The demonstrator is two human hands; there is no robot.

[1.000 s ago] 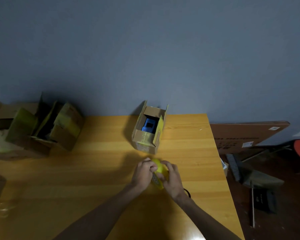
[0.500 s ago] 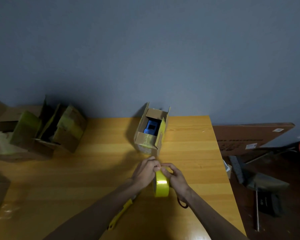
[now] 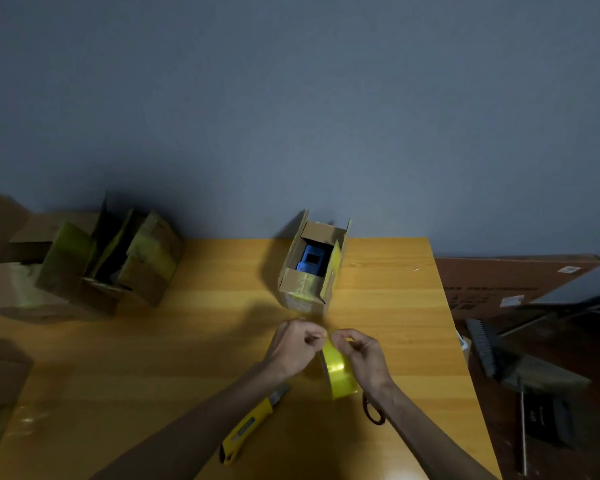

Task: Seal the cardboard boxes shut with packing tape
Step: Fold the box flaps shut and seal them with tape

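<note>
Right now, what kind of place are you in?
Probably a small packing spot in a home or storeroom: open cardboard boxes on a wooden table, a yellow tape roll and a utility knife.

Yellow tape roll [image 3: 340,375], yellow knife [image 3: 248,426], amber wood-grain table [image 3: 153,358], brown box [image 3: 297,289], blue item [image 3: 311,260]; wall [image 3: 291,98] seemingly grey-blue.

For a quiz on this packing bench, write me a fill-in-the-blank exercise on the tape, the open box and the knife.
1. The left hand and the right hand grip a tape roll coloured ____.
2. The open box beyond the hands holds an object coloured ____.
3. The utility knife lies on the table, nearest the ____ forearm.

Missing words: yellow; blue; left.
</note>
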